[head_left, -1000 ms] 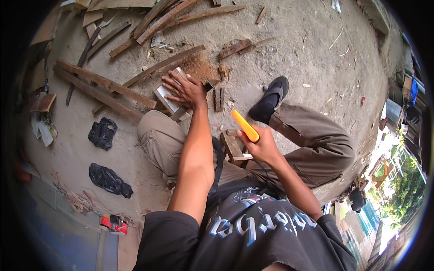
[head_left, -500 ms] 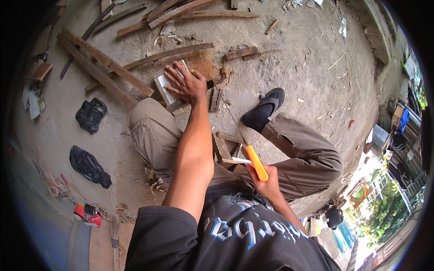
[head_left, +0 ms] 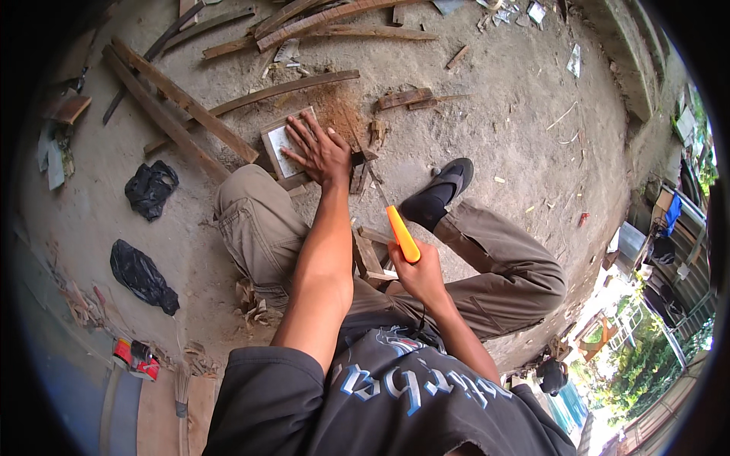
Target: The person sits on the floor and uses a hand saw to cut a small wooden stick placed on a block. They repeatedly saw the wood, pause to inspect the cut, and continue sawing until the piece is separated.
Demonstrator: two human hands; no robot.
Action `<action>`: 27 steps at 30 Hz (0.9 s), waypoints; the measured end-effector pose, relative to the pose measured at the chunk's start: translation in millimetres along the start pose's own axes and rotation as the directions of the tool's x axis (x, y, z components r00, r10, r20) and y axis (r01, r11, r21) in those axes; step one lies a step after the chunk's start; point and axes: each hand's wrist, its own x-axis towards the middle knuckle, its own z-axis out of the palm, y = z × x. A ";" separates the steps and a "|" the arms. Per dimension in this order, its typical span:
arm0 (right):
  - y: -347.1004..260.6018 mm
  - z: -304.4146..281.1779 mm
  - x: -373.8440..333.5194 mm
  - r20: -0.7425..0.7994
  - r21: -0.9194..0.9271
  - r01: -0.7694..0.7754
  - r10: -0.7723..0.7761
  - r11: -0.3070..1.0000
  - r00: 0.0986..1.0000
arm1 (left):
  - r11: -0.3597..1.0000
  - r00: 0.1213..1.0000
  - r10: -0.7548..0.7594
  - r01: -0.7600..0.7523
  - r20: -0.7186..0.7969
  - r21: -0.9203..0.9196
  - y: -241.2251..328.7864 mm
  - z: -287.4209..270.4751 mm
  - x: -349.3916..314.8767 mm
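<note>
"Where's the saw [head_left: 401,229]?"
"In front of me: my right hand [head_left: 422,273] is wrapped round its orange handle [head_left: 404,239], the blade [head_left: 382,193] by the end of a wood strip [head_left: 368,155]."
"And your left hand [head_left: 325,158]?"
"Spread flat, fingers apart, on the white-faced board [head_left: 279,142]."

The left hand [head_left: 321,156] lies spread over a white-faced rectangular wooden piece [head_left: 278,145] on the dusty grey ground [head_left: 525,125]; the right hand [head_left: 423,272] grips a thin-bladed metal saw [head_left: 395,219] by its orange-yellow handle [head_left: 404,237]. Two crumpled black plastic bags [head_left: 144,277] lie leftward.
</note>
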 end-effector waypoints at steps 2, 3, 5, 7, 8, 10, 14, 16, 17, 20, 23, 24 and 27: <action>0.0 -0.2 7.0 -0.007 0.000 -0.032 0.032 0.999 0.999 | 1.000 1.000 -0.007 0.007 0.005 0.012 -0.1 0.2 3.3; 0.5 0.0 10.3 -0.005 0.000 -0.047 0.047 0.999 0.999 | 1.000 1.000 -0.019 0.018 0.019 0.007 0.5 -0.7 3.2; 2.3 1.9 12.9 0.015 0.030 -0.060 0.060 0.998 0.998 | 1.000 1.000 -0.025 0.025 0.017 0.000 3.4 -0.1 4.2; 6.4 5.7 12.4 0.044 0.033 -0.064 0.062 0.997 0.997 | 1.000 0.999 -0.024 0.024 0.022 0.002 3.2 0.2 5.1; 6.4 8.0 9.5 0.034 0.034 -0.049 0.048 0.998 0.998 | 1.000 0.999 -0.026 0.026 0.026 0.000 3.6 0.4 4.0; 4.5 8.5 8.8 -0.005 -0.010 -0.005 0.005 1.000 1.000 | 1.000 0.999 -0.027 0.027 0.034 -0.003 1.0 0.2 4.4; -7.1 -3.8 13.7 0.030 -0.099 -0.029 0.032 0.995 0.999 | 0.999 0.999 -0.039 0.039 0.035 -0.002 -2.0 -1.6 6.3; -7.5 0.5 8.2 -0.029 -0.039 0.062 -0.063 0.997 0.998 | 1.000 0.999 -0.031 0.031 0.040 -0.002 1.7 -1.6 8.6; -9.6 1.0 7.6 -0.035 -0.040 0.057 -0.058 0.998 0.998 | 1.000 0.999 -0.029 0.028 0.045 0.003 1.9 -2.2 8.0; -26.9 -3.4 6.0 -0.027 0.000 -0.014 0.014 1.000 1.000 | 1.000 0.999 -0.023 0.023 0.049 0.012 2.1 -3.5 7.9; -19.1 -4.3 4.7 -0.069 0.081 -0.030 0.036 0.996 0.997 | 0.999 0.998 -0.028 0.027 0.047 0.033 1.7 -4.0 5.5; -18.0 -2.8 7.4 -0.099 0.096 -0.002 0.011 0.995 0.995 | 0.999 0.999 -0.026 0.025 0.033 0.037 1.3 -3.1 5.6; -31.6 -5.9 -3.4 -0.070 0.053 -0.024 0.027 0.998 0.997 | 0.998 0.999 -0.021 0.019 0.029 0.061 2.0 -3.0 3.3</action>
